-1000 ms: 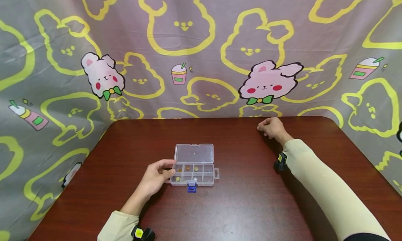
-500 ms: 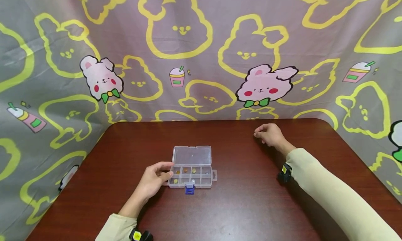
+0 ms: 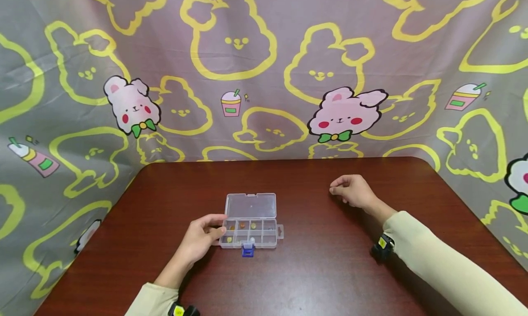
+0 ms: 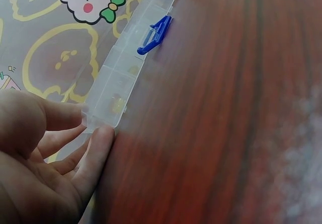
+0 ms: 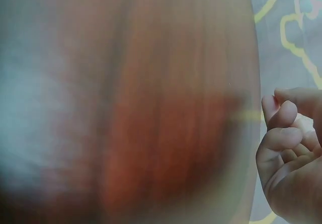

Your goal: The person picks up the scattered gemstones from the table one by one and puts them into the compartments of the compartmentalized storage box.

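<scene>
A clear plastic compartment box (image 3: 270,239) lies on the table with its lid (image 3: 250,206) folded back and its blue latch (image 3: 248,251) hanging at the front. Several small round yellow, orange and whitish pieces sit in its compartments; one is a yellow piece (image 3: 229,239) at the front left. My left hand (image 3: 200,239) grips the box's left end between thumb and fingers, also seen by the left wrist camera. Over the table to the right, my right hand (image 3: 355,191) has thumb and index fingertips together, other fingers curled. I cannot tell whether something tiny is between those fingertips.
The dark red-brown wooden table (image 3: 313,270) runs back to a grey cloth (image 3: 280,78) printed with yellow rabbit outlines, which also hangs at both sides. A hanging tab (image 3: 280,231) sticks out from the box's right end.
My right hand has come from near the table's far edge toward me and slightly left, fingertips still together. The left hand keeps its grip on the box. The head view has shifted a little.
</scene>
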`<state>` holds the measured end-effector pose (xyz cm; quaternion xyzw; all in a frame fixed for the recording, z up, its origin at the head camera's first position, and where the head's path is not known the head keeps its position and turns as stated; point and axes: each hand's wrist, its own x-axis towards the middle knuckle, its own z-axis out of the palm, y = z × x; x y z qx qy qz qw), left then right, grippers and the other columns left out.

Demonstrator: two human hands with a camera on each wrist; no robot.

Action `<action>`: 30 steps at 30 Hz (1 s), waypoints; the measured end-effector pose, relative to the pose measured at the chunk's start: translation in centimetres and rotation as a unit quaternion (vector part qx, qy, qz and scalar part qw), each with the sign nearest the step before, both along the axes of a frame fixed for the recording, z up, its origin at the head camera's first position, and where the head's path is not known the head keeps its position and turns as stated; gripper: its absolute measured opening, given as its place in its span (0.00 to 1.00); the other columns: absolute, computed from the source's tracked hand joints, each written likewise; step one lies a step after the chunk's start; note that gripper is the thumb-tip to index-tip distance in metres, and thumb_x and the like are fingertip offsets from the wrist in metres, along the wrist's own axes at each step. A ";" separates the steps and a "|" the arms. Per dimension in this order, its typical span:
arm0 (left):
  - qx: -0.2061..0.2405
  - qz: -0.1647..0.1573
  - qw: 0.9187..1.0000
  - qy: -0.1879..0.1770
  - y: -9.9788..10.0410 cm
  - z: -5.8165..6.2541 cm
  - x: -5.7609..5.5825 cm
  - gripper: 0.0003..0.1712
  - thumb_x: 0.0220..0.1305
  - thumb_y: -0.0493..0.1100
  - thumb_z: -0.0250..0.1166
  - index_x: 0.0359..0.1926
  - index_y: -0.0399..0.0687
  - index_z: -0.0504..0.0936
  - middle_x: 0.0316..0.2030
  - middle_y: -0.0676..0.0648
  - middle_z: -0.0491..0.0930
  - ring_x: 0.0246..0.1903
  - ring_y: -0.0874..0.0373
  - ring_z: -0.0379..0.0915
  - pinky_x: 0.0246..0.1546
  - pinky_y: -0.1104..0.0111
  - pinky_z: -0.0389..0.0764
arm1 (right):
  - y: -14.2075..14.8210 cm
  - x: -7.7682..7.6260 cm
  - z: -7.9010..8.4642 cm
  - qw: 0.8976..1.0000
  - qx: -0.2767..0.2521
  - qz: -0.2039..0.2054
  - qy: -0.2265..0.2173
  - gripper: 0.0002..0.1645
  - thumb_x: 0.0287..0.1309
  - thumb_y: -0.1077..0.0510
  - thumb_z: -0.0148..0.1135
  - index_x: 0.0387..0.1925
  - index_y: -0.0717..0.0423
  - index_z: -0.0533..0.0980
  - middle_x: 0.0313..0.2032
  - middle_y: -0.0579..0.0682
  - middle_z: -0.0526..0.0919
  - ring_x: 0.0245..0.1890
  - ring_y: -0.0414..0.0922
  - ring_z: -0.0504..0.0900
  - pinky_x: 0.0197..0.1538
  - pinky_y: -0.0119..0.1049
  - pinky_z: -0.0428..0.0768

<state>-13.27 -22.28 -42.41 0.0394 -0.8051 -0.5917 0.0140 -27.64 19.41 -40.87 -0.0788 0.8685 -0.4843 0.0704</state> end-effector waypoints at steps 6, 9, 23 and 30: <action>0.003 0.001 1.000 0.000 0.0 0.0 0.1 0.17 0.63 0.27 0.64 0.54 0.35 0.83 0.46 0.38 0.82 0.36 0.51 0.81 0.31 0.63 0.86 | -0.4 1.8 0.1 1.000 0.000 0.010 0.000 0.08 0.61 0.61 0.69 0.39 0.62 0.82 0.20 0.51 0.78 0.15 0.41 0.70 0.14 0.31 0.66; 0.005 -0.001 1.000 0.002 0.1 0.0 0.0 0.17 0.64 0.26 0.64 0.54 0.34 0.82 0.46 0.38 0.82 0.36 0.51 0.81 0.31 0.63 0.86 | -0.5 2.7 0.0 1.000 0.001 0.015 0.000 0.07 0.61 0.61 0.69 0.39 0.61 0.82 0.21 0.52 0.78 0.15 0.41 0.70 0.14 0.31 0.67; 0.009 -0.003 1.000 0.010 0.1 0.1 0.2 0.17 0.63 0.26 0.64 0.54 0.33 0.82 0.46 0.36 0.82 0.36 0.51 0.81 0.31 0.63 0.86 | -1.3 6.5 -0.1 0.999 -0.018 0.040 -0.006 0.06 0.59 0.61 0.71 0.37 0.59 0.83 0.21 0.53 0.80 0.14 0.42 0.69 0.13 0.30 0.66; 0.006 -0.001 1.000 0.010 0.1 0.2 0.3 0.16 0.64 0.26 0.64 0.53 0.33 0.82 0.45 0.37 0.82 0.36 0.51 0.81 0.31 0.63 0.86 | -1.8 8.6 -0.5 0.998 -0.040 0.055 -0.013 0.06 0.57 0.62 0.71 0.36 0.60 0.83 0.20 0.54 0.79 0.14 0.41 0.69 0.14 0.27 0.63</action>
